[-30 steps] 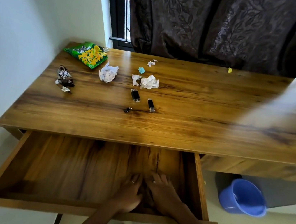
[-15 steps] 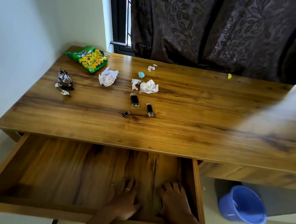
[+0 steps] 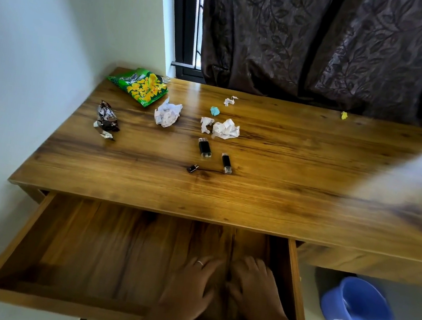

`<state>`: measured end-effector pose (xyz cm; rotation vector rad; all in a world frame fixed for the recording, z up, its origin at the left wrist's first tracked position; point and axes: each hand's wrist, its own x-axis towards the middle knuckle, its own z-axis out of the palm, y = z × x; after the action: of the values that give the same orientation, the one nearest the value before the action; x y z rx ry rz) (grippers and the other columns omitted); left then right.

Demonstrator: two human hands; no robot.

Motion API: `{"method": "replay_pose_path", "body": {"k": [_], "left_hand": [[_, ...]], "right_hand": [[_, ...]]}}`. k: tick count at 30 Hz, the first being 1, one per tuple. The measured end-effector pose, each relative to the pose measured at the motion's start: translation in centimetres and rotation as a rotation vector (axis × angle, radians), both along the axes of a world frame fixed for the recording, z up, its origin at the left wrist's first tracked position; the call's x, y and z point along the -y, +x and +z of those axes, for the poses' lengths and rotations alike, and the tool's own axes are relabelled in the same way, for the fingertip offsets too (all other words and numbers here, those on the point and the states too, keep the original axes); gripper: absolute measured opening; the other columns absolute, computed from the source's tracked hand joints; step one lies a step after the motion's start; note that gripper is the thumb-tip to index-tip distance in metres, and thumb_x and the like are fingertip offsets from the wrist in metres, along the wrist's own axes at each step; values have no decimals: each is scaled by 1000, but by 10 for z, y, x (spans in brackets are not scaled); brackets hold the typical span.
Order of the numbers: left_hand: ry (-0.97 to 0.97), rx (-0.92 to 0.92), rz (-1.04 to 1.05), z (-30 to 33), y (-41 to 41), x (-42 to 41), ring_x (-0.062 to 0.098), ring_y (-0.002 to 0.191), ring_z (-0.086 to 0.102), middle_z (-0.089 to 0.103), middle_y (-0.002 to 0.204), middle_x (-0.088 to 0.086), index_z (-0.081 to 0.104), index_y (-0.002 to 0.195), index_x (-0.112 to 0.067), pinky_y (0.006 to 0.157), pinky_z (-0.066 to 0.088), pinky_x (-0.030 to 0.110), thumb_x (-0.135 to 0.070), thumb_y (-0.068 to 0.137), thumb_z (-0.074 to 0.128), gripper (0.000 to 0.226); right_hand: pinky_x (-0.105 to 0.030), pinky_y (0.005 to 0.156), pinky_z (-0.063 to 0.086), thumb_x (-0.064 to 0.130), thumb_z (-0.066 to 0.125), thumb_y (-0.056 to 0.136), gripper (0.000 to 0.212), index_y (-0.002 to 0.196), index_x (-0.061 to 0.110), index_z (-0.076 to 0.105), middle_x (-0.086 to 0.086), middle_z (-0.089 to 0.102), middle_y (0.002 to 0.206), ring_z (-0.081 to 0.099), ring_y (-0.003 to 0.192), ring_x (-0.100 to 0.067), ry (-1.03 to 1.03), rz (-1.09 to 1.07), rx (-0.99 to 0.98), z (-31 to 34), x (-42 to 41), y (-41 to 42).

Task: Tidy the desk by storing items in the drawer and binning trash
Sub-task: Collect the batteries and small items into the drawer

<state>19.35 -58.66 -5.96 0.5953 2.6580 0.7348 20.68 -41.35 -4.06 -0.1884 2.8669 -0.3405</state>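
Observation:
The wooden drawer [image 3: 16, 247] is pulled out below the desk [image 3: 280, 196]. My left hand [image 3: 191, 289] and my right hand [image 3: 257, 289] lie palm down on the drawer's floor at its right side, fingers spread, holding nothing. On the desk lie two black USB sticks [image 3: 204, 147] [image 3: 226, 162] and a small black adapter [image 3: 192, 168]. Behind them sit crumpled white papers [image 3: 167, 114] [image 3: 225, 129], a teal scrap [image 3: 214, 111], a green snack bag [image 3: 140, 86] and a brown foil wrapper [image 3: 106, 119].
A blue bucket [image 3: 358, 308] stands on the floor under the desk's right part. A white wall runs along the left. Dark curtains [image 3: 326, 46] hang behind the desk. A yellow scrap [image 3: 344, 115] lies at the back right.
Both hands have shifted slightly over the drawer floor, spreading apart then coming closer again. The view has tilted so the desk sits lower and further right in frame.

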Motion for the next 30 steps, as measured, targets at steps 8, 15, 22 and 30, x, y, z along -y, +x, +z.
{"method": "replay_pose_path", "body": {"k": [8, 15, 22, 30], "left_hand": [[305, -512, 222, 39, -60, 15, 4, 98, 56, 65, 106, -10, 61, 114, -25, 81, 47, 22, -28, 89, 41, 33], [228, -514, 467, 39, -148, 39, 15, 98, 53, 61, 108, -1, 56, 119, -18, 79, 43, 27, -24, 90, 44, 32], [91, -475, 665, 26, -161, 35, 14, 112, 50, 59, 120, -2, 55, 121, -19, 91, 39, 27, -29, 93, 47, 31], [135, -520, 665, 22, -162, 36, 12, 108, 52, 61, 114, -3, 56, 118, -19, 89, 42, 26, -35, 92, 38, 35]], "right_hand": [[-17, 74, 46, 20, 56, 88, 16, 101, 23, 65, 9, 63, 101, 55, 97, -4, -318, -122, -434, 32, 25, -42], [-12, 76, 39, 16, 53, 91, 18, 106, 17, 63, 3, 61, 103, 54, 96, -8, -403, -168, -484, 52, 34, -117], [-28, 95, 39, 26, 51, 93, 36, 127, 13, 51, -5, 48, 129, 44, 118, -17, -365, -331, -329, 41, 39, -192], [-32, 86, 47, 15, 52, 92, 31, 123, 10, 55, -8, 60, 118, 53, 108, -21, -334, -357, -452, 22, 44, -209]]}}
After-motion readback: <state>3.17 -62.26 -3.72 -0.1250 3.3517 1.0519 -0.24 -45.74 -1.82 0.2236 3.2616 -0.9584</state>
